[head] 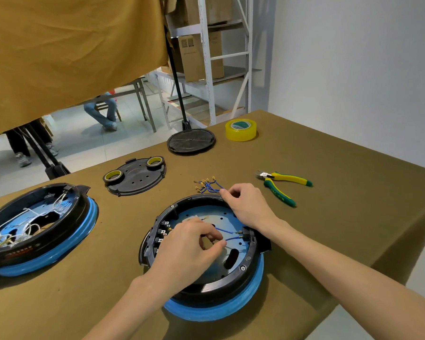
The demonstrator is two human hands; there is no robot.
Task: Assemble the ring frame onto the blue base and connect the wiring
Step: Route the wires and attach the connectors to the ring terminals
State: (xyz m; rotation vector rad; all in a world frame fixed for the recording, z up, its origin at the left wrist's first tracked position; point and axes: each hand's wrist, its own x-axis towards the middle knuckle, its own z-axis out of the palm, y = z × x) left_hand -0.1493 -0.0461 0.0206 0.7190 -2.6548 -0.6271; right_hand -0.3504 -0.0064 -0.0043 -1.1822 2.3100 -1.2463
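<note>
While the brown-covered table (329, 168) carries a good spread of parts, the work is all at its near edge, where the blue base (221, 307) sits with the black ring frame (206, 288) already seated on top of it, close enough for both forearms to reach over. That placing looks deliberate: the open middle of the frame faces up, so the terminals inside can be got at from above. Off to the left lies a second unit (42, 231) of the same kind, its white wires tangled inside, perhaps serving as a pattern. Farther back rest two black cover plates (135, 177) (191, 141), the nearer one with two small tape rolls on it, and a roll of yellow tape (241, 130) beyond.

The left hand (189, 246) hovers inside the ring, fingers curled and thumb and forefinger pinching the free end of a short blue wire (231, 239), whose other end is plugged in at the frame's right wall. The right hand (245, 207) rests on the far rim, its fingertips pinching one lead from the bundle of spare blue leads (207, 186) just beyond the frame, likely picking the next one. Green-and-yellow cutters (280, 185) lie near, to the right, untouched. I judge the frame fitted and the wiring partway done.
</note>
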